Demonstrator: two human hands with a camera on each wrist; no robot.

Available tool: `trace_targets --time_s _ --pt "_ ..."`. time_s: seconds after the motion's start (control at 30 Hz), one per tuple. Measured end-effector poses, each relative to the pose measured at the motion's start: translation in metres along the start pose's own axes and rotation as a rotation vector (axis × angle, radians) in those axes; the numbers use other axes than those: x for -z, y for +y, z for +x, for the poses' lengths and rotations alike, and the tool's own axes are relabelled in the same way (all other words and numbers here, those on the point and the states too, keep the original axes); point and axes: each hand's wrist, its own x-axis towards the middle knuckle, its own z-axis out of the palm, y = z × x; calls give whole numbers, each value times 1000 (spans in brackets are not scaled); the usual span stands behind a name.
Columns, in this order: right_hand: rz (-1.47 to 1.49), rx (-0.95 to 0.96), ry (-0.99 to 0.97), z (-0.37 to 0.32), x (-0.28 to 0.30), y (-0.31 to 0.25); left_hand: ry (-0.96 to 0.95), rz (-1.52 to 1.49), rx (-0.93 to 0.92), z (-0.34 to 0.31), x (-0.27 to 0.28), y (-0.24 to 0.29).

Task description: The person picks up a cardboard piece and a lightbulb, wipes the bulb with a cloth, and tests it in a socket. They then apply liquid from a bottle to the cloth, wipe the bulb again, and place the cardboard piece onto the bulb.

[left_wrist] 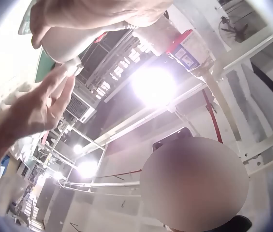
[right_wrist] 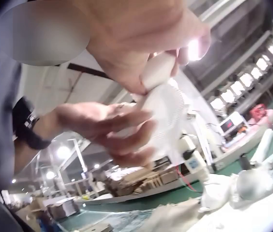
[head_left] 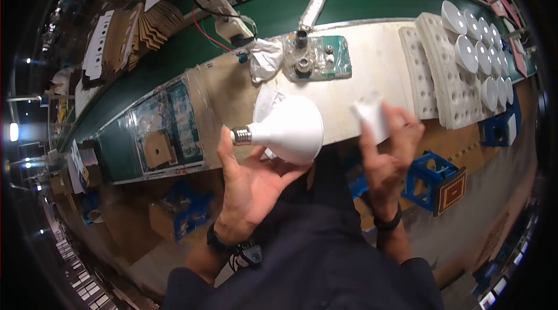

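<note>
White bulb (head_left: 293, 130), smooth cone body, silvery threaded base, in L hand (head_left: 253, 187).

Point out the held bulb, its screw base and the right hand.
Held bulb (head_left: 296, 127): head view, white body.
Screw base (head_left: 242, 135): head view, metal thread.
Right hand (head_left: 383, 169): head view, middle of hand.

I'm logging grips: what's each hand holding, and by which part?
The left hand holds the bulb, thumb by its screw base, fingers under its wide body; the right hand pinches a white piece, part unclear.

Blue stools (head_left: 426, 182) on brown floor (head_left: 372, 217).
</note>
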Motion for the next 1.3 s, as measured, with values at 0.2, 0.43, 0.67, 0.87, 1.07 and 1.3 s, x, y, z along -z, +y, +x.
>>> trace_targets --time_s 0.2,0.43,0.67,0.87,1.07,1.3 --pt "165 264 -173 16 1 -25 -151 26 -66 -2 -4 -5" --pt "1275 -626 -244 15 -13 0 -250 1691 -747 -12 -16 6" --pt "1852 -842 -105 -13 -31 -15 -215 1379 -853 -3 1 1" --pt "2012 -997 -19 -27 -52 -31 136 840 -736 -10 -14 -35" --pt "1699 -798 -147 -16 -40 11 -37 1222 -783 -21 -2 -5" --pt "541 231 -632 72 26 -32 -267 1635 -837 -22 -14 10"
